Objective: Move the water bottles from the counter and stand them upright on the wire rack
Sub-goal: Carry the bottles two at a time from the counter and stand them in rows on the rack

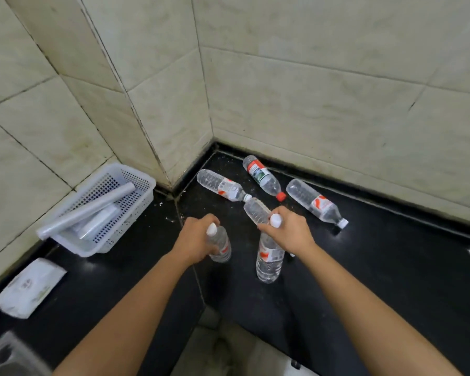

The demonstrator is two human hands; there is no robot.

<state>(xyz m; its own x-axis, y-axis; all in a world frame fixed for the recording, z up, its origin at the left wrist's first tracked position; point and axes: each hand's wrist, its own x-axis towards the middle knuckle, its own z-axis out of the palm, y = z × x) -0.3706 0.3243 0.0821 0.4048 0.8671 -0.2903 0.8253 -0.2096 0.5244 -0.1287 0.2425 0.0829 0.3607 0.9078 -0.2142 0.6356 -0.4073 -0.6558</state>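
Several clear plastic water bottles are on the black counter in the tiled corner. My left hand grips the neck of a white-capped bottle that is tilted a little. My right hand grips the neck of another white-capped bottle, which is upright. Just behind my right hand lies a fourth bottle, partly hidden by it. Further back lie a white-capped bottle, a red-capped bottle and another white-capped bottle. No wire rack is in view.
A white perforated plastic basket with rolled film stands at the left against the wall. A white tissue packet lies nearer me. A steel sink corner shows at the bottom left. Tiled walls close the counter's back and left.
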